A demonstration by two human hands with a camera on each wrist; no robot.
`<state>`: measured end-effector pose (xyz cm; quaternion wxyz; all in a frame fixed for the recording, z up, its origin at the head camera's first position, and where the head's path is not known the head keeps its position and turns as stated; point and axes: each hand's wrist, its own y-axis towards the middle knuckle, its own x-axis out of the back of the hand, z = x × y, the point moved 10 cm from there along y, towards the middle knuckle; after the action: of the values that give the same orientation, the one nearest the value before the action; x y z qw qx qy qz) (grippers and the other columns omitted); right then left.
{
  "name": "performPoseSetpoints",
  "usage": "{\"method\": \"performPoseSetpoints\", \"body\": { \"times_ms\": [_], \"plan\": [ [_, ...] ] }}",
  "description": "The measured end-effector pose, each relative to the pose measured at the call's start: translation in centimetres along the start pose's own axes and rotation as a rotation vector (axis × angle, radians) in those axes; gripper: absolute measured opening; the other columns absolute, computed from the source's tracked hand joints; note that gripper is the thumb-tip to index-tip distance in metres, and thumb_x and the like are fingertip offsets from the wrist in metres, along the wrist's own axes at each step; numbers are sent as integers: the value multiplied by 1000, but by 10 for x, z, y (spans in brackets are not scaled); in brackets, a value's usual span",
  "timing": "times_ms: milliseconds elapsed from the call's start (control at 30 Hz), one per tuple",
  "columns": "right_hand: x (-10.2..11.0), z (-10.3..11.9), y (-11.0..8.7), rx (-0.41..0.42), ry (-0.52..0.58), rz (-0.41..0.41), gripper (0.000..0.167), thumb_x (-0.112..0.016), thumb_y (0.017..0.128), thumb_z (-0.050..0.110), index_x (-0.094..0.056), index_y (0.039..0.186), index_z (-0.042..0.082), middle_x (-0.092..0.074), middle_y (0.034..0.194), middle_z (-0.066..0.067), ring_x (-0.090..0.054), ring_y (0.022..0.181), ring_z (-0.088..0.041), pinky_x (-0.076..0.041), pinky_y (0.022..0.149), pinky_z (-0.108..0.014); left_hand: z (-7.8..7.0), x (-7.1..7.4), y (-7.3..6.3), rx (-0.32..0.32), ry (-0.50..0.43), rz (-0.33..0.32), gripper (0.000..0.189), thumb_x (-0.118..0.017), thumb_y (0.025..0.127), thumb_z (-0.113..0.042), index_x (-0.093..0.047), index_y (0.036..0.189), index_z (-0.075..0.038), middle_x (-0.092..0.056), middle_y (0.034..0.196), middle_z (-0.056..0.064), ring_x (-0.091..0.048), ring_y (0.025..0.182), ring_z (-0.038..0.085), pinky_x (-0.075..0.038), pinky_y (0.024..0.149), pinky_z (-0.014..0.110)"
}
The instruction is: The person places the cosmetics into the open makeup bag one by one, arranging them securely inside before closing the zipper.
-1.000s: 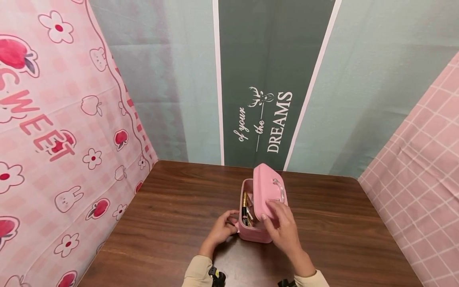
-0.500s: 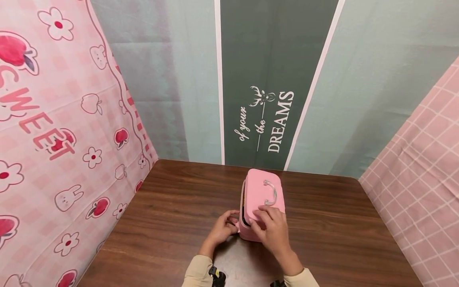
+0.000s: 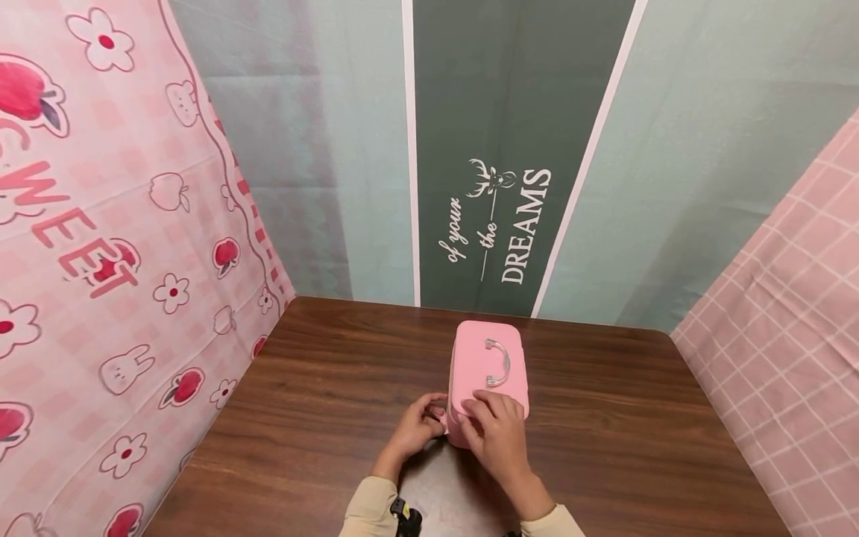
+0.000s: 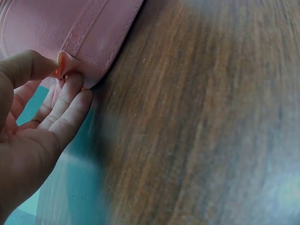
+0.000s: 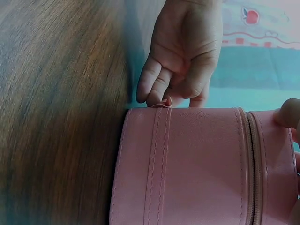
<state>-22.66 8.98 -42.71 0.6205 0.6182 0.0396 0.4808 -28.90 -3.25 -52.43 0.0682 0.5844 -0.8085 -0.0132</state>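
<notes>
A pink zip-up cosmetic case (image 3: pixel 470 358) stands on the table, its lid lowered over the body. On top of the lid is a clear carrying handle (image 3: pixel 505 364). My left hand (image 3: pixel 412 432) pinches a small pink tab (image 4: pixel 68 63) low on the case's side, between thumb and fingers. My right hand (image 3: pixel 499 440) holds the lid's near edge, fingertips on top and thumb against its side. In the right wrist view, a zipper (image 5: pixel 254 173) runs along the seam between lid and body. The case's contents are hidden.
The dark wood table (image 3: pixel 604 418) spreads to both sides of the case. Behind it hangs a green backdrop (image 3: pixel 362 186) with white lettering. Pink patterned cloths stand at the left (image 3: pixel 148 246) and right (image 3: pixel 792 298).
My right hand has lowered the raised lid leftward onto the case, covering the tubes and pens seen inside earlier. The left hand has stayed on the tab.
</notes>
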Motion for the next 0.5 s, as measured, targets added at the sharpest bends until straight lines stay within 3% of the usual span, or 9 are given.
{"method": "performPoseSetpoints", "body": {
  "times_ms": [267, 400, 500],
  "plan": [
    [3, -4, 3, -19, -8, 21, 20, -74, 71, 17, -69, 89, 9, -62, 98, -12, -53, 86, -29, -35, 73, -46, -5, -2, 3, -5, 9, -2, 47, -54, 69, 16, -54, 116, 9, -53, 95, 33, -55, 81, 37, -46, 65, 24],
    [13, -3, 3, -40, 80, 61, 25, -77, 68, 10, -69, 92, 9, -61, 103, -13, -55, 93, -30, -37, 79, -45, -18, -1, -3, 0, 60, -20, 40, -54, 72, 15, -55, 112, 13, -54, 95, 32, -55, 86, 44, -47, 65, 24],
    [30, -7, 1, -84, 172, 26, 27, -76, 67, 4, -69, 93, 6, -61, 106, -15, -54, 97, -32, -37, 86, -36, -30, 1, -5, -24, 103, -58, 35, -54, 74, 17, -55, 109, 17, -55, 97, 34, -56, 87, 47, -48, 66, 26]
  ]
}}
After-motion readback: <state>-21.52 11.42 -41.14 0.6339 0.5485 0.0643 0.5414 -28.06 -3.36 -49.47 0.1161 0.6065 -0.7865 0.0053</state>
